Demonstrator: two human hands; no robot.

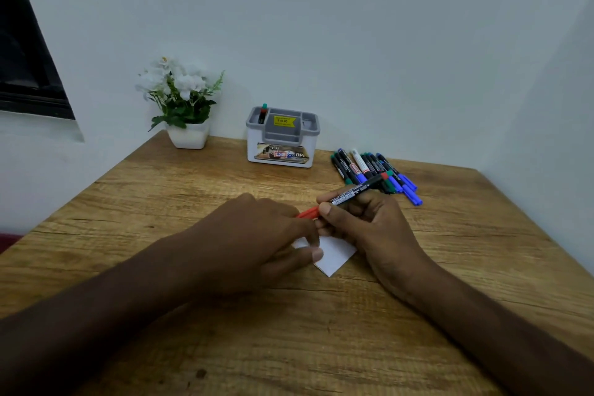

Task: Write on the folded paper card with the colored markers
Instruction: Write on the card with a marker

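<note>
One head-worn view, looking forward and down.
It sits close over the bench (160,190), facing the far wall corner.

The table (193,347) under my arms is matt, grainy wood. My card (336,255) is plain white paper. The marker (350,194) feels like smooth plastic; the organizer (283,145), upper centre, looks plastic too.
</note>
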